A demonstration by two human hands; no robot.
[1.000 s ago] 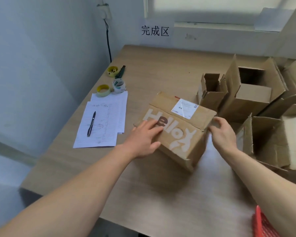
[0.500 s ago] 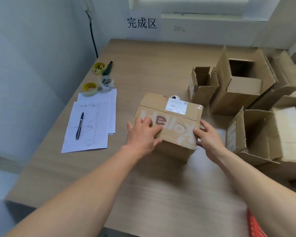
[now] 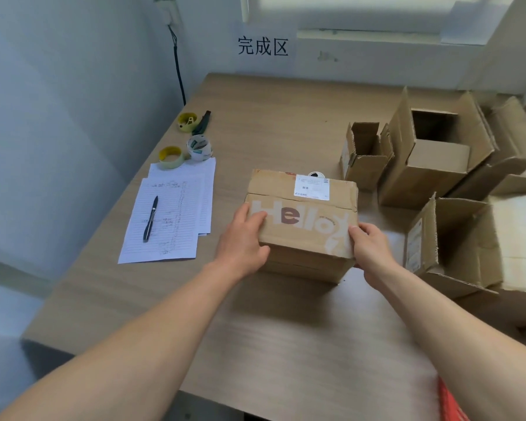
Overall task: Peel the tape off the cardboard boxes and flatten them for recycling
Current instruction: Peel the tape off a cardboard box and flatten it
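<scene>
A closed brown cardboard box with white "Hello" lettering and a white shipping label stands on the wooden table, squarely in front of me. My left hand grips its left front corner, fingers lying on the printed top. My right hand holds the right front corner, thumb on top and fingers down the side. To the right stand several opened cardboard boxes: a small one, a tall one and a large one.
Lined paper sheets with a black pen lie at the left. Behind them are tape rolls and a yellow roll. A red object shows at the lower right edge. Walls close off the table's left and far sides.
The box has turned from a diagonal pose to square with me and slid nearer. My right hand moved from its far right corner down to the front right corner.
</scene>
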